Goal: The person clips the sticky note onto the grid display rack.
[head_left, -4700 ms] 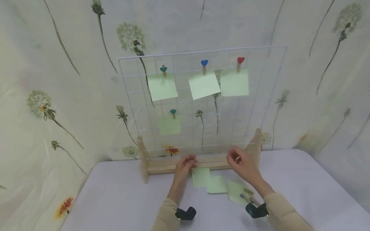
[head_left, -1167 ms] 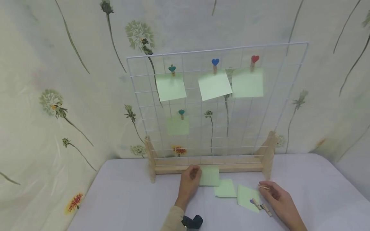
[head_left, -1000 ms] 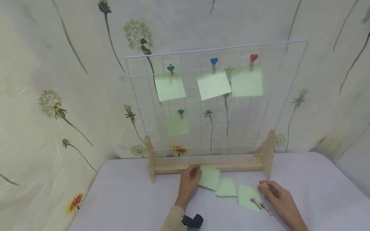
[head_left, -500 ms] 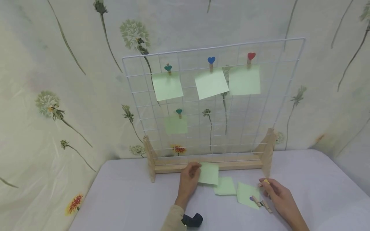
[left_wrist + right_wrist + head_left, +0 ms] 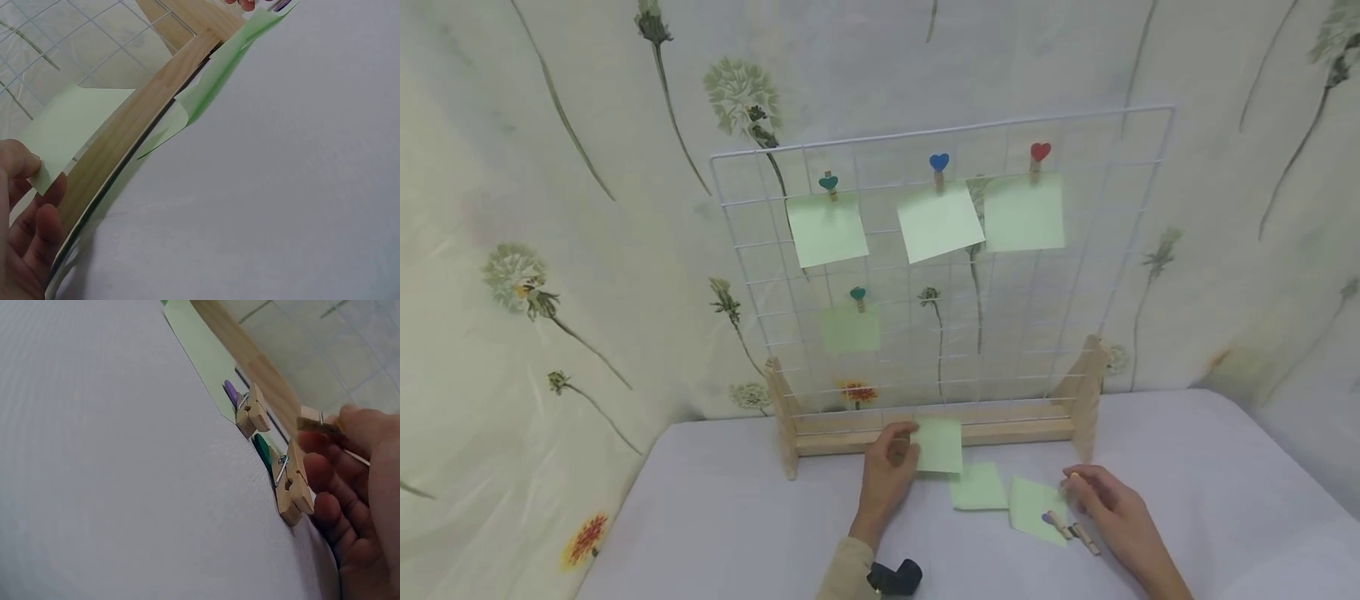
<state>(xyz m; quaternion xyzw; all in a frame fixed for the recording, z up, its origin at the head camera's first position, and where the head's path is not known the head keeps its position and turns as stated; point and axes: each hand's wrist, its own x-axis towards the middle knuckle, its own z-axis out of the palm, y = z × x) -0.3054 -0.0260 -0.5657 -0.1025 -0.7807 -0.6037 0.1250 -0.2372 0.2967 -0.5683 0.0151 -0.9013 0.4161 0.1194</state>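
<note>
Your L hand (image 5: 886,473) pinches 1 note (image 5: 938,447) by edge, prob. light, floppy; R hand (image 5: 1116,512) pinches 1 clip (image 5: 310,419), prob. stiff, squeeze tail end.

left hand (image 5: 887,477): pinches | right hand (image 5: 1120,518): pinches, lower fingers (image 5: 320,473) curled | 2 hands well apart
</note>
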